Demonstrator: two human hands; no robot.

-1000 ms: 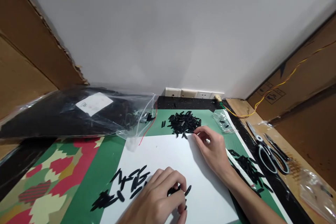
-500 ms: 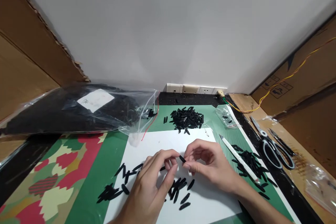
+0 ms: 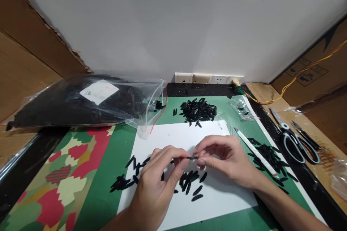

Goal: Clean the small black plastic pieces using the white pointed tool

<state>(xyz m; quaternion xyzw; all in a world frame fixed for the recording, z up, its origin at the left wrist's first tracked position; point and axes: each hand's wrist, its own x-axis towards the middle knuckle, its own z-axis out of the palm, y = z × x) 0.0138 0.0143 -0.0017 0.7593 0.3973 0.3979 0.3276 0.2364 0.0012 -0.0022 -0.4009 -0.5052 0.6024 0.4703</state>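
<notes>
Between my two hands is a small slim black piece point(image 3: 193, 158), its pointed kind too small to name. My left hand point(image 3: 164, 177) pinches its left end with thumb and forefinger. At its other end, the thumb and fingertips of my right hand point(image 3: 223, 157) close on it. Both hands hover over a white sheet point(image 3: 217, 202). Loose black pieces of the same shape point(image 3: 188, 180) lie on the sheet just below my fingers, and more point(image 3: 120, 183) are scattered to the left, partly hidden by my left hand.
A big heap of black pieces point(image 3: 199, 110) lies beyond the sheet; another pile point(image 3: 268, 157) sits right, under a white pencil-like tool point(image 3: 257, 153). A filled plastic bag point(image 3: 62, 104) stands back left. Scissors point(image 3: 295, 140) and a pointed tool point(image 3: 306, 135) lie far right, near cardboard.
My left thumb and forefinger have closed on the small black piece, which has turned from slanted to nearly level. The view has tilted slightly, shifting the scene upward.
</notes>
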